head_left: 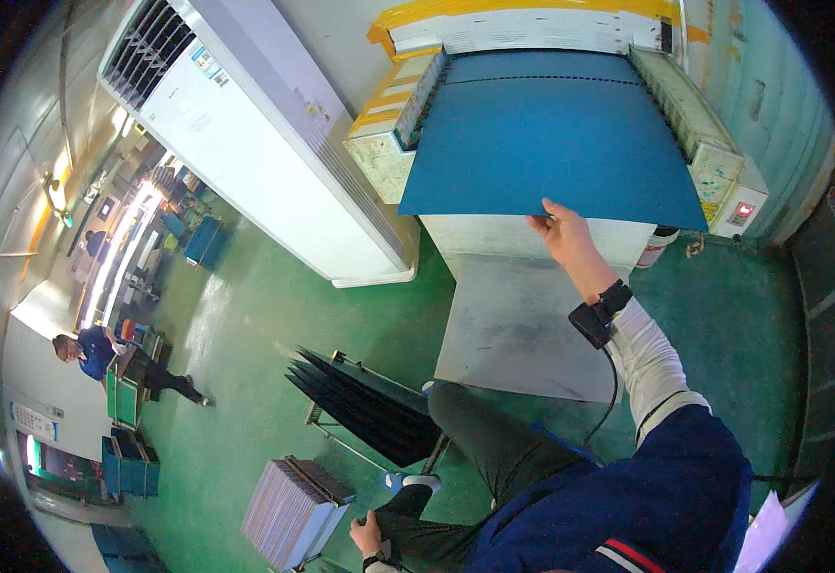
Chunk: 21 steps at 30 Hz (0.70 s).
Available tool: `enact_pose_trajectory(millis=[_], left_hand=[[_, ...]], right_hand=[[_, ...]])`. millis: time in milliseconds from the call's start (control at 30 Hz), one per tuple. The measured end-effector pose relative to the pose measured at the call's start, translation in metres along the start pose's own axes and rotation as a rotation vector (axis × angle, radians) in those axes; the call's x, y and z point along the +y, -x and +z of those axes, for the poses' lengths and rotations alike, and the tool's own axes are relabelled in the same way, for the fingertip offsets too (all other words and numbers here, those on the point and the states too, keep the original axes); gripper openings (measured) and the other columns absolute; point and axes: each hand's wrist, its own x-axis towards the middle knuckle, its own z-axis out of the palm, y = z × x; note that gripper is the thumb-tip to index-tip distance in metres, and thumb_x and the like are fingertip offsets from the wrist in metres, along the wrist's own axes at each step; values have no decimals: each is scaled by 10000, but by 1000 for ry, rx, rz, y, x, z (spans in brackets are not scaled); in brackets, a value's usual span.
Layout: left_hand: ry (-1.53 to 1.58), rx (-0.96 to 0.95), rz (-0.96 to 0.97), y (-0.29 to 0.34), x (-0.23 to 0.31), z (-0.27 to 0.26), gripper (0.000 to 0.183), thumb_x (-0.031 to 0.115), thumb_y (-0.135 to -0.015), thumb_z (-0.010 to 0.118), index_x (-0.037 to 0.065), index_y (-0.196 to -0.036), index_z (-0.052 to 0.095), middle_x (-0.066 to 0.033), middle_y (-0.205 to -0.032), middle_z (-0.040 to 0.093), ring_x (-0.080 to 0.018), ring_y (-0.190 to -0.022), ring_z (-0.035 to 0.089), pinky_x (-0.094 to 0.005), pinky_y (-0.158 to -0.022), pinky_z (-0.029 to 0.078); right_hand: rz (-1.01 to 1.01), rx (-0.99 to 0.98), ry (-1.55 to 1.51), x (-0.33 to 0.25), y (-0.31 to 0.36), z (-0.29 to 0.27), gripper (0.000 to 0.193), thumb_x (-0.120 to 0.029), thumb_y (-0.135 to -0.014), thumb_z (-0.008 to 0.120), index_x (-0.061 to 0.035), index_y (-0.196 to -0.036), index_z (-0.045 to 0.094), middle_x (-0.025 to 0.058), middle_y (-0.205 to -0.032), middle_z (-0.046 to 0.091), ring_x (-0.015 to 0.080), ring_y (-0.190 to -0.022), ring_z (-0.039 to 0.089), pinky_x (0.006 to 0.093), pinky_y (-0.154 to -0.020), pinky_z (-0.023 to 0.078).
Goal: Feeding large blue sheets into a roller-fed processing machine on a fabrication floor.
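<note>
A large blue sheet (542, 143) lies on a machine bed, its near edge overhanging the front. At the middle of that edge is my right hand (566, 239), a finger over the sheet and the thumb just below the edge, so the hand seems to grip it lightly. A black strap with a small box (591, 325) is around that wrist, and a cable runs from it. My left hand (368, 535) rests by my bent knee, holding nothing that I can see, its fingers slightly apart.
A tall white air conditioner (255, 153) stands left of the machine. Dark sheets (365, 406) lean in a low rack near my feet, beside a stack of pale panels (289, 511). A grey slab (523, 329) slopes below the machine. A co-worker (102, 353) stands far left.
</note>
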Motion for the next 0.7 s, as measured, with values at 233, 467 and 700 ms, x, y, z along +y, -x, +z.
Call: enact_pose_trajectory(millis=[233,467,700], left_hand=[[-65,15,95,15,22,0,818,582,-785,662,-51,-1289,539,-310,-1257,535,-445,-1170,516,-485,-995,428],[-109,71,113,23,21,-4,789,572,-791,656,-50,-1266,553,-307,-1240,541,-440,-1156,520,-471,-990,428],[-152,74,55,33,32,-10,778,572,-794,655,-22,-1284,549,-291,-1227,545,-427,-1164,519,-467,-984,433]], right_hand=[[-18,3,36,-13,-8,-7,151,-48,-905,638,20,-1005,548,137,-1004,590,283,-901,601,419,-801,578],[-10,-5,21,-12,-7,-1,150,-46,-902,641,39,-971,538,151,-968,578,298,-838,597,447,-798,580],[11,2,8,-13,-9,-2,155,-52,-907,635,37,-994,544,158,-984,593,303,-853,606,441,-787,579]])
